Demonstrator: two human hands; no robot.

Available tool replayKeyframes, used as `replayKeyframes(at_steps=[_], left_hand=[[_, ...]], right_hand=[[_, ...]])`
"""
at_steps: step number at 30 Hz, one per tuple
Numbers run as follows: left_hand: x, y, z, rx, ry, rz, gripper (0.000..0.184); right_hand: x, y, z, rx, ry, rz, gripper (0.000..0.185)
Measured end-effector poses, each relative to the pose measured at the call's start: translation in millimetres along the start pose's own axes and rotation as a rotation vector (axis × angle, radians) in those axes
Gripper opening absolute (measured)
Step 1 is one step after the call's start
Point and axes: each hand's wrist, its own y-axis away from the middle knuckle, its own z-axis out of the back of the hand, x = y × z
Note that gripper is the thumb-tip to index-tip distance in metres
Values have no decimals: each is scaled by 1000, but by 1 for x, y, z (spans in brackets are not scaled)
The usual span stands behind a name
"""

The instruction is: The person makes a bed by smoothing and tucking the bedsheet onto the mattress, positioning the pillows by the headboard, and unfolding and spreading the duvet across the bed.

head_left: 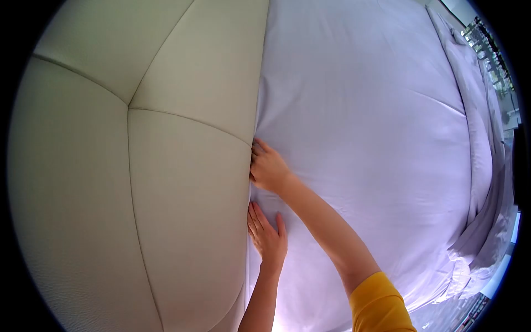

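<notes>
A pale lavender bed sheet [365, 127] is spread over a mattress, and its edge runs down into the gap beside a beige padded headboard [188, 182]. My right hand [268, 169] is at this gap, fingers curled into the sheet's edge, with the fingertips partly hidden against the headboard. Small creases fan out in the cloth around it. Just below, my left hand [268, 238] lies flat on the sheet, its thumb apart and its straight fingers reaching the gap. The fingertips touch the border between sheet and headboard.
Seams [129, 106] divide the headboard into large panels. Along the far right side, bunched lavender fabric [481, 166] lies in folds at the bed's edge. Beyond it, small items on shelves [489, 50] show at the upper right, too blurred to name.
</notes>
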Motion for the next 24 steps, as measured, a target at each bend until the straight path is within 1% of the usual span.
replayKeyframes(at_steps=[1, 2, 4, 5, 7, 8, 10, 14, 16, 19, 22, 24], left_hand=[[0, 0, 2, -1, -1, -4, 57], [1, 1, 5, 17, 11, -7, 58], [2, 1, 7, 27, 24, -19, 59], [5, 2, 6, 35, 19, -28, 60], [9, 3, 7, 36, 6, -35, 61], [10, 3, 7, 43, -7, -55, 62], [10, 4, 9, 51, -25, -79, 62], [10, 6, 7, 72, -24, -60, 63], [12, 4, 7, 80, -23, -53, 63], [9, 4, 6, 82, -33, -72, 63], [11, 6, 4, 71, -87, -73, 64], [10, 5, 3, 70, -68, -70, 64]], right_hand=[[0, -2, 0, 54, 55, -4, 34], [-1, -1, 2, 49, 57, -7, 34], [-6, 2, 4, 83, -82, -26, 34], [-9, 0, 14, 75, -81, -28, 34], [-16, -7, 41, 212, -103, -138, 34], [-25, -8, 36, 205, -108, -137, 34], [-42, -10, 20, -206, 138, -205, 36], [-55, -17, 17, -130, 102, -232, 42], [-61, -14, 22, -112, 63, -121, 45], [-63, -10, 18, -94, 114, -67, 47], [-65, -8, 16, -105, 69, -13, 45], [-65, -12, 16, -85, 81, -18, 44]])
